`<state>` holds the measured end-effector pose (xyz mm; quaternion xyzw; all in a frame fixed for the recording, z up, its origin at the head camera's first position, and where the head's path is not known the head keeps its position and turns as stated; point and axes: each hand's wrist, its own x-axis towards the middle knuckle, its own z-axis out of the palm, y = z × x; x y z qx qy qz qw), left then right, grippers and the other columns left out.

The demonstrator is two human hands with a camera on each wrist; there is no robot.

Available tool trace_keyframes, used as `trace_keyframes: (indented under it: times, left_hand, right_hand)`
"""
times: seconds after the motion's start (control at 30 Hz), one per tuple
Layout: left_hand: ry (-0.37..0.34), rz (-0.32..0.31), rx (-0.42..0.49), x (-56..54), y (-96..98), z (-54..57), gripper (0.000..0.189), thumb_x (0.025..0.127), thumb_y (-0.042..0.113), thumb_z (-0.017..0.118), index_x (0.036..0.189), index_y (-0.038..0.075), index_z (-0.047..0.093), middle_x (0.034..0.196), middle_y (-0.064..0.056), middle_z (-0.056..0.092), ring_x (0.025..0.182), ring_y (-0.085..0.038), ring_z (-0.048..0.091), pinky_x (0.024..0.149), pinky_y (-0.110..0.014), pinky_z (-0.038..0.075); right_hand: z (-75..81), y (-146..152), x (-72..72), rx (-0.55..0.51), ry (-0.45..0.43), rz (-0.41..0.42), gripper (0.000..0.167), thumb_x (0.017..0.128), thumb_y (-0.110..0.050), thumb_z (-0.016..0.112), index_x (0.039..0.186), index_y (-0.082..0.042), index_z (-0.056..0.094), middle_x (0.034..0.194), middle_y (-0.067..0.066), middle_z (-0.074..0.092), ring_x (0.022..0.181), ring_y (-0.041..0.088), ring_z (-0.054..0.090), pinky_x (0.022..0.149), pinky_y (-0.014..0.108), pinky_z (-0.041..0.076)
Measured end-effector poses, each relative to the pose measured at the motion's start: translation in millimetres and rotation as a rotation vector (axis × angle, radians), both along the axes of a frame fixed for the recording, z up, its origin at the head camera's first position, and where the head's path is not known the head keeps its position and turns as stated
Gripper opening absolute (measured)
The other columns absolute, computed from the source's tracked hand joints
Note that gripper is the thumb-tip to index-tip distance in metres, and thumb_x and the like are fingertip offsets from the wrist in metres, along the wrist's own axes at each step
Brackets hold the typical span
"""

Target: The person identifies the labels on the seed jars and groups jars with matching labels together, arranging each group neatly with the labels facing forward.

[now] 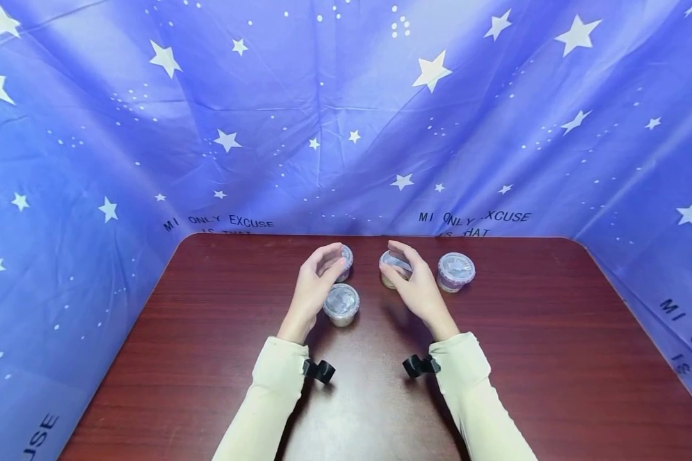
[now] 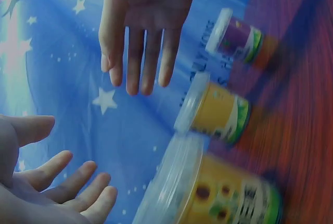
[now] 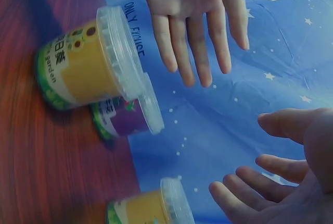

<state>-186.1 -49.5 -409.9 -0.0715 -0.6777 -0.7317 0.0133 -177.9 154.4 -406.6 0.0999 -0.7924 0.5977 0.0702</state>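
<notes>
In the head view my left hand (image 1: 314, 282) hovers with curved, relaxed fingers beside a tub at the back left (image 1: 346, 266), whose purple side shows in the right wrist view. Just in front of that stands a yellow tub (image 1: 341, 304) with a sunflower label. My right hand (image 1: 418, 282) reaches over another yellow tub (image 1: 393, 261), partly covering it. Farther right is a purple tub (image 1: 456, 271). All have clear lids. Both wrist views show the left palm (image 2: 57, 182) and the right palm (image 3: 281, 166) with nothing in them, fingers spread apart from the tubs.
A dark red wooden table (image 1: 196, 358) carries the tubs. Blue star-printed cloth (image 1: 323, 96) hangs along its back and both sides, close to the table edges. A black strap mount (image 1: 320, 370) sits on each cuff.
</notes>
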Motion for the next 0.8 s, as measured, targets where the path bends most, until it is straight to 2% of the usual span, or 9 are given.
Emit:
trace_keyframes:
  times: [0.2, 0.43, 0.67, 0.8]
  left_hand:
    - [-0.005, -0.032, 0.01, 6.4, 24.0, -0.3, 0.043, 0.095, 0.008, 0.064, 0.137, -0.001, 0.054, 0.138, -0.019, 0.057, 0.13, -0.032, 0.053, 0.112, -0.036, 0.041]
    - [-0.036, -0.04, 0.059, 9.4, 51.8, -7.7, 0.05, 0.095, 0.008, 0.063, 0.141, -0.003, 0.046, 0.145, -0.022, 0.048, 0.138, -0.035, 0.043, 0.118, -0.047, 0.031]
    - [-0.069, -0.065, 0.021, 11.1, 71.4, -13.6, 0.056, 0.094, 0.01, 0.067, 0.144, 0.004, 0.044, 0.152, -0.019, 0.04, 0.145, -0.032, 0.033, 0.12, -0.048, 0.025]
    - [-0.104, -0.052, 0.011, 10.9, 81.8, -15.5, 0.059, 0.095, 0.012, 0.066, 0.146, 0.003, 0.04, 0.154, -0.017, 0.039, 0.146, -0.031, 0.031, 0.121, -0.047, 0.024]
  right_hand:
    - [-3.3, 14.7, 5.1, -0.008, 0.007, -0.03, 0.05, 0.095, -0.005, 0.065, 0.141, 0.002, 0.047, 0.141, 0.027, 0.049, 0.13, 0.039, 0.05, 0.109, 0.045, 0.043]
    - [-9.3, 34.0, 7.1, -0.004, -0.003, -0.058, 0.051, 0.096, -0.003, 0.063, 0.142, 0.005, 0.045, 0.142, 0.029, 0.046, 0.135, 0.04, 0.044, 0.111, 0.047, 0.04]
    - [-15.4, 45.3, 6.0, 0.019, -0.058, -0.074, 0.049, 0.098, -0.006, 0.06, 0.143, 0.004, 0.043, 0.142, 0.029, 0.047, 0.136, 0.039, 0.045, 0.112, 0.046, 0.04]
    - [-18.7, 49.7, 5.1, 0.013, -0.091, -0.076, 0.049, 0.099, -0.005, 0.057, 0.144, 0.005, 0.042, 0.144, 0.029, 0.046, 0.137, 0.041, 0.043, 0.112, 0.048, 0.039]
